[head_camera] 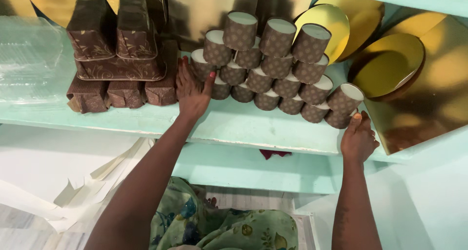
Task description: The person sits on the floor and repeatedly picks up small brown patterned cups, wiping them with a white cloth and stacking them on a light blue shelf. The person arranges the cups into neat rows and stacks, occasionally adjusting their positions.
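Observation:
Several brown patterned paper baking cups [273,60] lie stacked on their sides in a pile on a pale green shelf [243,128]. My left hand [191,91] is flat against the left side of the pile, fingers spread, touching the lower left cups. My right hand [358,138] rests at the right end of the pile, its fingertips touching the lowest right cup [336,119]. Neither hand grips anything.
Brown patterned loaf moulds [114,45] are stacked to the left, beside clear plastic lids [29,60]. Round gold cake boards [387,64] and square gold boards [429,99] lean at the right and back. White paper strips [83,191] lie on the floor below.

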